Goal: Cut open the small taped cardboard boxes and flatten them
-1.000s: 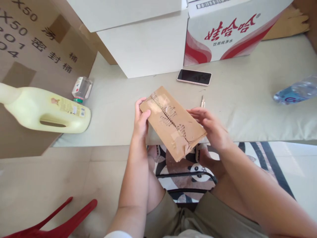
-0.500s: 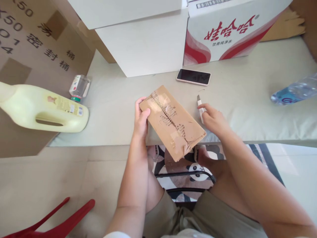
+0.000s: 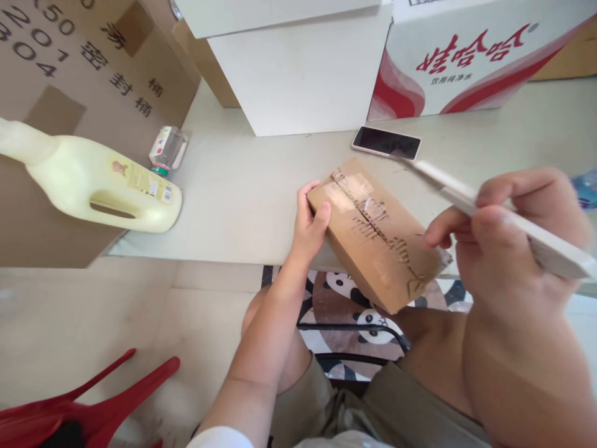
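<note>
A brown cardboard box (image 3: 377,233) with torn, taped seams is tilted over the front edge of the padded surface. My left hand (image 3: 312,218) grips its upper left corner, thumb on the top face and fingers round the side. Raised close to the camera, my right hand (image 3: 513,230) is closed on a white utility knife (image 3: 555,239), whose tip end points to the upper left. The knife is apart from the box in height, and blur hides the state of its blade. A smartphone (image 3: 387,143) lies behind the box.
A yellow jug (image 3: 112,186) and a small clear bottle (image 3: 168,149) lie at left beside a large carton (image 3: 56,155). White boxes (image 3: 303,81) stand at the back. A blue-labelled bottle (image 3: 585,186) shows at the right edge, a red chair (image 3: 107,404) at lower left.
My right hand has picked the utility knife up off the padded surface and lifted it toward the camera. The view has shifted, and the box sits slightly more tilted in my left hand.
</note>
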A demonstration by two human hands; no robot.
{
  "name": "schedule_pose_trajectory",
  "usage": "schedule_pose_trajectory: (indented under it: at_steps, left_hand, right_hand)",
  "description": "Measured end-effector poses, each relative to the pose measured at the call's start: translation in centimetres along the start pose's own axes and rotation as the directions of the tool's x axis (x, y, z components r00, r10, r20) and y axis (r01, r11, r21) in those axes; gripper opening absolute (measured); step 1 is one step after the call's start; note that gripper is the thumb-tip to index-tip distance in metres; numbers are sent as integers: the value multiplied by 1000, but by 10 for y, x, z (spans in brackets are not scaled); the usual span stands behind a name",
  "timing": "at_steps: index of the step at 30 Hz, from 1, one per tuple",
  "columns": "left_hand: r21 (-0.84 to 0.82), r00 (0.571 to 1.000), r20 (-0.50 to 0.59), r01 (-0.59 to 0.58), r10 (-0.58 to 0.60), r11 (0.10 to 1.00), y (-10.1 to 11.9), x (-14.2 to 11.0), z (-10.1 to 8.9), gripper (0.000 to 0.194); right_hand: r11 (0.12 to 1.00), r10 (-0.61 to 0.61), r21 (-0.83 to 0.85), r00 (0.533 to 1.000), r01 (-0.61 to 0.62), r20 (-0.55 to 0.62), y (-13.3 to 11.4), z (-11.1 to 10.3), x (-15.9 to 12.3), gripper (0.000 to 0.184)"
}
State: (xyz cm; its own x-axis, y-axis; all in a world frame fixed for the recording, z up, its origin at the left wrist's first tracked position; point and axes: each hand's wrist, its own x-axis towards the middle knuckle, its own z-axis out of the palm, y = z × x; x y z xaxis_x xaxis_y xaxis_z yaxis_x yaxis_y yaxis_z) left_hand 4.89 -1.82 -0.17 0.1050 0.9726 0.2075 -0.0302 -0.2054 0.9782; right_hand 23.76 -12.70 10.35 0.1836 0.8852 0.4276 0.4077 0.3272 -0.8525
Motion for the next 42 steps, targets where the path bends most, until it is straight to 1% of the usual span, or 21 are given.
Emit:
schedule_pose_trajectory:
  at_steps: [2, 3, 5, 7, 9, 12, 14, 18, 22, 26, 30, 37, 42]
  left_hand:
    - [6, 1000, 17, -4, 4, 1000, 0, -1, 2, 71]
    - [0, 1000, 26, -3, 3, 1000, 0, -1, 2, 71]
    - [-29, 999, 47, 4, -3, 1000, 1, 0, 2, 72]
    - [-59, 998, 63, 9, -5, 998, 2, 0, 1, 72]
    - [-64, 998, 64, 6, -2, 998, 2, -1, 1, 71]
    - [-47, 998, 69, 6, -3, 999, 2, -2, 0, 69]
    - [-41, 997, 74, 9, -6, 999, 2, -2, 0, 69]
    - [-40, 997, 70, 18, -15, 999, 3, -2, 0, 70]
    - [-52, 998, 62, 20, -16, 998, 4, -2, 1, 70]
    - [-79, 999, 53, 8, -4, 997, 5, -2, 2, 69]
    - [-72, 999, 43, 12, -9, 997, 4, -1, 2, 70]
    - [-31, 999, 39, -1, 2, 1000, 2, -1, 2, 69]
    - [-33, 999, 32, 14, -13, 999, 2, -2, 2, 70]
  right_hand:
    - [991, 32, 127, 998, -38, 50, 3, 3, -1, 25]
    - [987, 48, 147, 996, -58, 70, 5, 5, 0, 31]
    - [996, 70, 33, 983, -77, 171, 6, 9, 4, 40]
    - [991, 82, -120, 972, -57, 218, 6, 12, 9, 41]
    - [974, 85, -223, 974, -38, 208, 5, 14, 11, 35]
    - [955, 76, -296, 984, -26, 159, 4, 16, 10, 26]
    - [945, 64, -328, 986, -10, 153, 3, 17, 8, 23]
    - [934, 28, -354, 982, 40, 185, 3, 19, 6, 22]
    - [913, 2, -400, 981, 78, 194, 4, 21, 5, 23]
    - [908, -15, -409, 983, 90, 183, 5, 24, 5, 21]
    - [903, -69, -404, 976, 148, 205, 4, 25, 5, 19]
    - [904, -99, -402, 985, 147, 138, 2, 23, 2, 13]
    - [905, -75, -399, 980, 145, 186, 4, 25, 4, 16]
